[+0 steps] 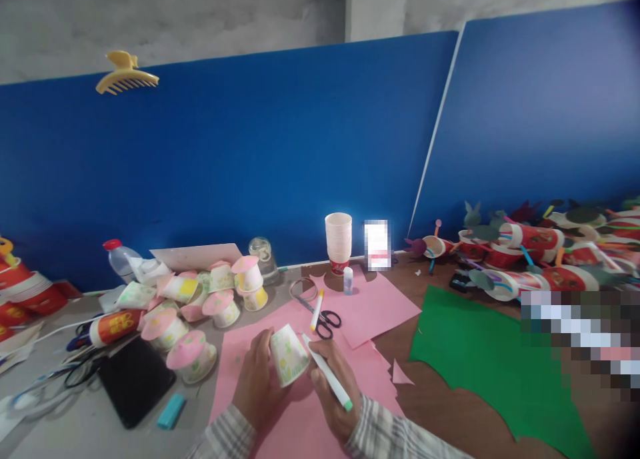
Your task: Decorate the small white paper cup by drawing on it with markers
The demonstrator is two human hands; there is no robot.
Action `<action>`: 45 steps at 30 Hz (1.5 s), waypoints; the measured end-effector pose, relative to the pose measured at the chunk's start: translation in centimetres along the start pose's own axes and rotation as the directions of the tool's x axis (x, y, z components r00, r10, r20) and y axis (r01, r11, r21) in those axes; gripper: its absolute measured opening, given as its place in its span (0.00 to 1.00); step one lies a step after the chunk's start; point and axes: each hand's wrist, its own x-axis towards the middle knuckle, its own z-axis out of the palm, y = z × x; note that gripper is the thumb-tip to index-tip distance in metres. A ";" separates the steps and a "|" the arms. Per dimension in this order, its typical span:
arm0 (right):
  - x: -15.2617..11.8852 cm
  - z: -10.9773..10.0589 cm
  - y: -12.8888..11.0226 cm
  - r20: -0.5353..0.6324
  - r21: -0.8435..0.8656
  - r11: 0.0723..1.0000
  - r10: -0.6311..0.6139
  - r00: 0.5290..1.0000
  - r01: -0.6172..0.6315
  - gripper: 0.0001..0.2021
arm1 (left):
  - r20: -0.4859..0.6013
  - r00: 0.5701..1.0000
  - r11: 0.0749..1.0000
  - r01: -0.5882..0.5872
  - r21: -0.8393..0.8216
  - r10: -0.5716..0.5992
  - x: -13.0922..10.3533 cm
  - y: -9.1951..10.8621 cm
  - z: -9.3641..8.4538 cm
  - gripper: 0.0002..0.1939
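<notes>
My left hand (260, 372) is closed round a white paper cup (289, 356) with yellow and green drawings, tilted above pink paper (280, 422). In my right hand (337, 386) is a white marker pen (330, 378) with a green end; its tip is close to the cup's side, and I cannot tell if it touches. Just beyond the hands lie scissors (328, 324) with black handles and an orange-and-white marker (317, 310). A small glue stick (348, 281) stands upright on the pink paper farther back.
Decorated cups with pink paper brims (190, 354) crowd the left side, near a black tablet-like slab (136, 381) and a blue block (171, 412). Stacked paper cups (339, 240) stand at the back. Green paper (480, 359) lies right, below red cup crafts (530, 239). A blue partition (280, 139) rises behind.
</notes>
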 end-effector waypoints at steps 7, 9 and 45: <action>-0.3 -0.1 -0.1 0.048 0.006 1.000 -0.021 0.999 0.020 0.13 | 0.037 0.999 1.000 0.023 0.002 -0.023 0.0 -0.3 -0.1 0.43; -0.3 -0.1 -0.2 0.050 0.012 0.999 -0.053 0.997 0.052 0.12 | 0.035 0.999 0.999 0.028 0.017 -0.028 0.0 -0.3 -0.1 0.43; -0.1 -0.1 -0.4 0.060 -0.032 0.995 -0.095 0.994 0.097 0.10 | 0.069 0.997 0.998 0.028 0.053 -0.031 -0.2 -0.8 0.2 0.44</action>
